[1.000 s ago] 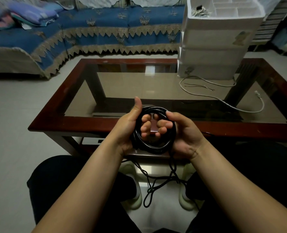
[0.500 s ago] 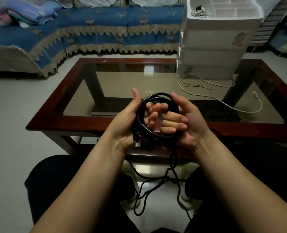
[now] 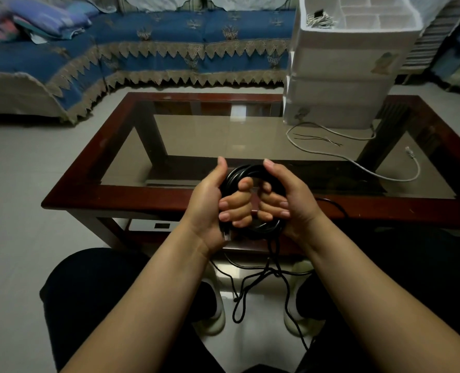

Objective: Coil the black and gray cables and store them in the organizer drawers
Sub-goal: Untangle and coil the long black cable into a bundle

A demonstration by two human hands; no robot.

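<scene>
Both hands, left hand (image 3: 210, 203) and right hand (image 3: 291, 200), clench the black cable (image 3: 250, 172) coil above the worktop (image 3: 142, 196); its loose tail could tangle, springing loops free.

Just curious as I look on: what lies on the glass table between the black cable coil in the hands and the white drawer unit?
In the head view, only the gray cable and thin dark wires.

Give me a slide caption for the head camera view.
Both hands, left and right, grip a black cable coil.
</scene>
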